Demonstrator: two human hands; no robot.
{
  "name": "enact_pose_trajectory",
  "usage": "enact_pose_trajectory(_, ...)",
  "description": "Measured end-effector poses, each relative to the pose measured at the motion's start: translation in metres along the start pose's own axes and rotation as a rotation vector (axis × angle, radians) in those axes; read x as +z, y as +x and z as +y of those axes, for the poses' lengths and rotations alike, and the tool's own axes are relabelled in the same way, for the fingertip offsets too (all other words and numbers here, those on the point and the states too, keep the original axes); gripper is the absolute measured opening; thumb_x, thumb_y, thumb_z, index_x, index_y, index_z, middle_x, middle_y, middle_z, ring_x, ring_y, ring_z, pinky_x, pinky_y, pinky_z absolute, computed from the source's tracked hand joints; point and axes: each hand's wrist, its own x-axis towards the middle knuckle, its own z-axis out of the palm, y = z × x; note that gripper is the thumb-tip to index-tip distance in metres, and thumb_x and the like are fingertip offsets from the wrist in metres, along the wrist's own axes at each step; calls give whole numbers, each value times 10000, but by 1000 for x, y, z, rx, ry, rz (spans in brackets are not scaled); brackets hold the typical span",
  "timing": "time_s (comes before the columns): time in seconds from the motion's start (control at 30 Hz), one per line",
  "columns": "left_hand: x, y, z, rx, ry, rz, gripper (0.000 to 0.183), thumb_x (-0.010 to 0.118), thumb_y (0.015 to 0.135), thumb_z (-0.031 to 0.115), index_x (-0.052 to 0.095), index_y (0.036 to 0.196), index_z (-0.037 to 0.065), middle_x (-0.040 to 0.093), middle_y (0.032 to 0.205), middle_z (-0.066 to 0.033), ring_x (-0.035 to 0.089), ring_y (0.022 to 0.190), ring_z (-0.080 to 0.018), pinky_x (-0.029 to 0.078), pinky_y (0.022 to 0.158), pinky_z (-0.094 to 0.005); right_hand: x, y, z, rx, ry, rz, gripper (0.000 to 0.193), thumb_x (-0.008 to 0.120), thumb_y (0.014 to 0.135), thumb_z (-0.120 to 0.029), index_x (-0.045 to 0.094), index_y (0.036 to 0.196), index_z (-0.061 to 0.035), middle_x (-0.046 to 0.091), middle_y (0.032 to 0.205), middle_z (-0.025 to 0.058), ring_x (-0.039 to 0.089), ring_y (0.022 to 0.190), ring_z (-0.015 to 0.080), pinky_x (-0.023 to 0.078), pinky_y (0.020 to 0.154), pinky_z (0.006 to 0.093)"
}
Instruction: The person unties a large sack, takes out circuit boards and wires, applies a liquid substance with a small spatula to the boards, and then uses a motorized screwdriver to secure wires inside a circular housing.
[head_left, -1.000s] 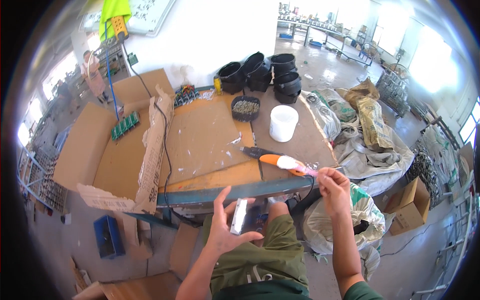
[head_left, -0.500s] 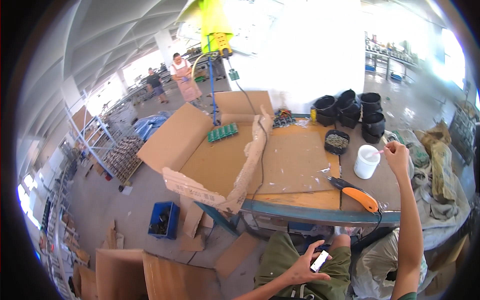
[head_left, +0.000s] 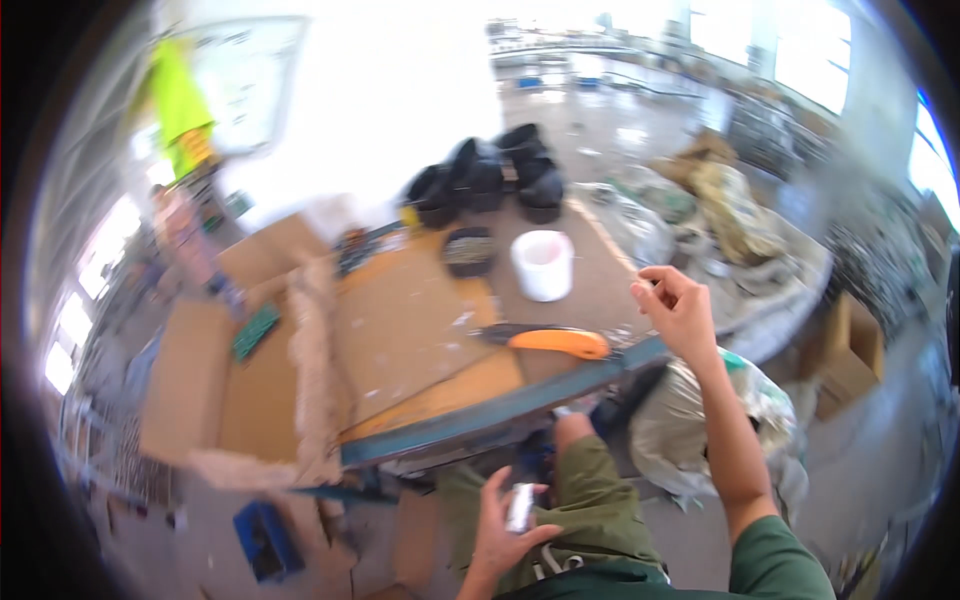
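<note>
My left hand is low over my lap, thumb and fingers around a small white block-shaped piece. My right hand is raised beyond the right edge of the table, its fingertips pinched together. Blur hides what, if anything, is between them. To the left of that hand, a white plastic tub stands upright on the cardboard-covered table, with pinkish stuff faintly visible inside. In front of the tub lies an orange and black corded hand tool.
Several black buckets and a dark tray of small parts stand behind. An open cardboard box with a green circuit board is at left. Pale sacks lie at right; a blue crate is on the floor.
My view has swung right. My right hand has left the tub's rim, where it held a thin pink stick, and moved right and nearer. My left hand still holds the white piece.
</note>
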Motion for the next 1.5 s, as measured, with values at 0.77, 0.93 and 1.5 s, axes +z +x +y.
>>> enact_pose_trajectory(0.77, 58, 44, -9, -11, 132, -252, 1069, 936, 727, 194, 225, 1511, 48, 635, 1256, -157, 596, 827, -121, 525, 757, -270, -86, -281, 290, 598, -1067, -673, 377, 621, 865, -336, 752, 997, -8, 668, 1180, 224, 609, 1158, 386, 511, 993, 471)
enact_pose_trajectory(0.93, 31, 24, -27, 58, 197, -145, 1041, 916, 763, 223, 225, 1521, 43, 645, 1262, -135, 585, 908, -142, 510, 839, -293, -79, -297, 328, 621, -469, -34, 507, 720, 782, -171, 631, 1254, -10, 639, 1251, 255, 574, 1188, 442, 431, 1075, 468)
enact_pose_trajectory(1.5, -25, -16, -49, -19, 262, 60, 1085, 775, 838, 560, 143, 1579, 84, 376, 1529, -270, 472, 1355, -460, 389, 1097, -501, -153, -295, 424, 782, -1139, 281, 343, 701, 845, -275, 707, 966, 45, 720, 1016, 216, 700, 891, 342, 545, 681, 452)
